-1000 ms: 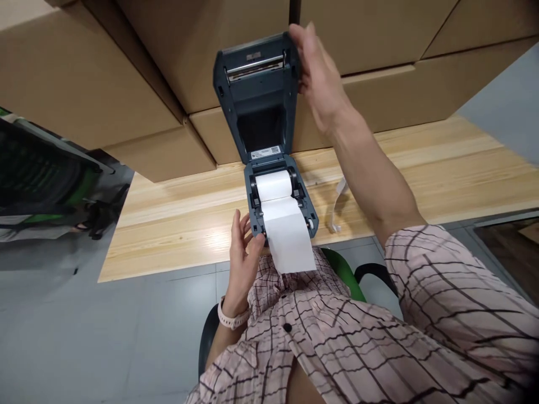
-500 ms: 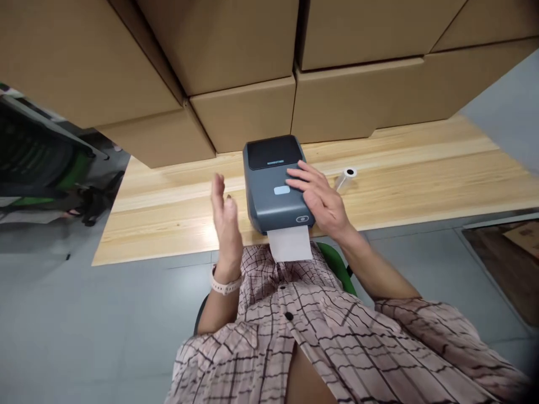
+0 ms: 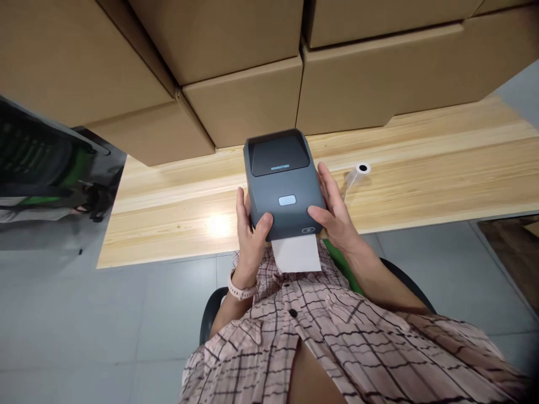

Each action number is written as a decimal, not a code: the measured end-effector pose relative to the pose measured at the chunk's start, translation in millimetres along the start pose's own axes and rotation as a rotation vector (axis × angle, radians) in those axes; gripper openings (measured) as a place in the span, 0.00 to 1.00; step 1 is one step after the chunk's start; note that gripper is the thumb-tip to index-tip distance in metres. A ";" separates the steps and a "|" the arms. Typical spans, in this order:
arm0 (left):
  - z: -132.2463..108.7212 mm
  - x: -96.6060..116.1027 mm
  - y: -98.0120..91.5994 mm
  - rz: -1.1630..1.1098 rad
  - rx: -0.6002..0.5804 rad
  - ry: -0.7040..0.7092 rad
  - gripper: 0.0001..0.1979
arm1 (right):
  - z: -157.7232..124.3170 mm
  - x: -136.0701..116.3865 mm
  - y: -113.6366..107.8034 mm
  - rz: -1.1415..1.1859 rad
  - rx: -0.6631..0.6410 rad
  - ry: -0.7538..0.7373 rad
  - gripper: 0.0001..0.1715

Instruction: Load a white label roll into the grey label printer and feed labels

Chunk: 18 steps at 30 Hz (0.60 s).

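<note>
A dark grey-blue label printer (image 3: 280,185) with a black window on top and a pale button is gripped between my two hands near the table's front edge. White paper (image 3: 297,255) sticks out of its front slot and hangs over my lap. My left hand (image 3: 252,230) holds the left side, thumb on the top front corner. On the right side, my right hand (image 3: 334,210) presses with its fingers along the wall and its thumb on the top. Whether the printer's base touches the table is hidden. Right of my right hand stands a small roll of white paper (image 3: 356,175).
Large cardboard boxes (image 3: 244,101) are stacked along the back of the wooden table (image 3: 168,219). A black and green chair (image 3: 54,163) stands on the floor at the left. A brown mat or board (image 3: 511,247) lies at the right.
My left hand has come in from the air onto the printer's left side. My right hand has slid from its top to its right side. The printer looks slightly larger and closer.
</note>
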<state>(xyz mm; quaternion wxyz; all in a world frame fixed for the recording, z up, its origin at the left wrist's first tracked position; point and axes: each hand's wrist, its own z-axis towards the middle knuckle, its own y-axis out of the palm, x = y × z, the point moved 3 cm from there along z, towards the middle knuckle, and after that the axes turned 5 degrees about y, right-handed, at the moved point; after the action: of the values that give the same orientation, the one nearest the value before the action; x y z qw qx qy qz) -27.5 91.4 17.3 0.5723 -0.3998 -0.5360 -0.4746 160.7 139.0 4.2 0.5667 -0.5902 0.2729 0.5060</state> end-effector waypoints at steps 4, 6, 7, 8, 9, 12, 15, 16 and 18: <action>1.9 -1.0 -0.2 0.059 0.026 0.057 0.46 | -0.9 -2.3 2.5 0.011 0.024 0.005 0.51; 4.5 -2.4 -0.5 0.066 0.023 0.074 0.45 | -0.6 -3.2 3.6 0.002 0.033 0.005 0.50; 4.5 -3.2 -0.8 0.057 0.008 0.070 0.44 | -0.4 -3.1 3.9 -0.004 0.035 0.006 0.50; 2.8 -3.9 -1.5 0.045 -0.009 0.061 0.44 | 0.0 -2.6 4.0 -0.005 0.036 0.003 0.51; -1.1 -4.5 -3.1 0.042 -0.015 0.055 0.43 | 0.5 -1.7 3.8 -0.001 0.040 -0.005 0.51; -27.4 -6.2 -15.2 0.123 0.115 0.076 0.38 | 2.1 2.4 3.4 0.010 0.054 -0.041 0.53; -60.7 -10.7 -25.7 0.231 0.242 0.020 0.21 | 3.2 7.5 5.9 -0.046 0.054 -0.054 0.51; -67.8 -14.0 -23.1 0.229 0.140 -0.067 0.21 | 3.2 8.7 7.1 -0.061 0.054 -0.055 0.50; -75.5 -18.6 -12.9 0.127 -0.077 -0.257 0.24 | 3.1 9.7 9.0 -0.054 0.066 -0.051 0.47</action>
<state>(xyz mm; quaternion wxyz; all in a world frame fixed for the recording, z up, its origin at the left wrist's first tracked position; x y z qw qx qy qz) -22.0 17.5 -9.8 0.5120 -0.5120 -0.5599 -0.4027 155.0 142.4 -7.7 0.6059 -0.5653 0.2589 0.4962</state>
